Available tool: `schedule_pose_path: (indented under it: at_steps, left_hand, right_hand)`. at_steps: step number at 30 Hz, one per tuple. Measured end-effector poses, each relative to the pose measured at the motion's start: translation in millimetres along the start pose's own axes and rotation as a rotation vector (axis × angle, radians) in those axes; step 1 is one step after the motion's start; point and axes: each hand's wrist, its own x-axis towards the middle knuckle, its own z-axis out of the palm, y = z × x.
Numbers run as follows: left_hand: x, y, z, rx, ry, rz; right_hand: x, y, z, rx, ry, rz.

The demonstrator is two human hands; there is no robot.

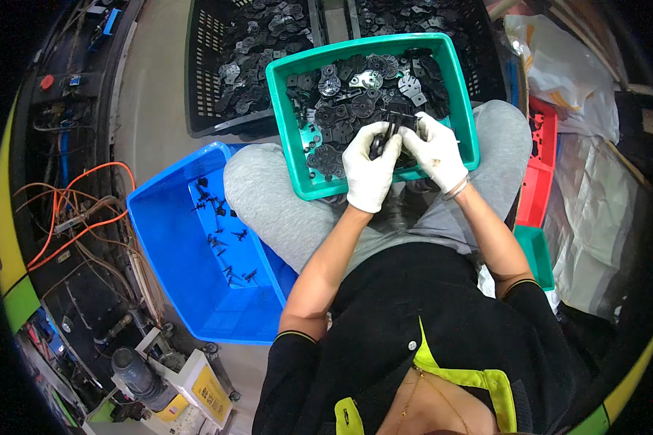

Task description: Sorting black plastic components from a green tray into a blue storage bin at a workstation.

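Both hands wear white gloves and meet over the near side of a green tub (377, 187) resting on my lap. My left hand (371, 163) is closed around a small black part (393, 129) with thin prongs. My right hand (437, 154) pinches the same part from the other side; its fingertips partly hide it, so its exact kind is unclear. Below the hands, the tub holds many flat black pieces (334, 116) with rounded, disc-like ends, some catching the light.
Two black crates (196, 87) of similar dark pieces stand beyond the tub. At my left, a blue bin (218, 319) holds several small black pieces (218, 210). A red tray (540, 181) and a smaller green bin (535, 254) sit at my right. Orange cables (80, 174) hang far left.
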Motion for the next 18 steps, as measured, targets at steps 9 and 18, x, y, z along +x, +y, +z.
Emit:
schedule_pose_path:
  at_steps: [9, 18]
  left_hand:
    - [-3, 13, -4, -0.081, -0.053, -0.193]
    - [-5, 12, -2, -0.246, -0.121, -0.256]
  right_hand:
    - [1, 6, 0, 0.243, 0.036, 0.062]
    - [1, -13, 2, 0.139, 0.178, 0.010]
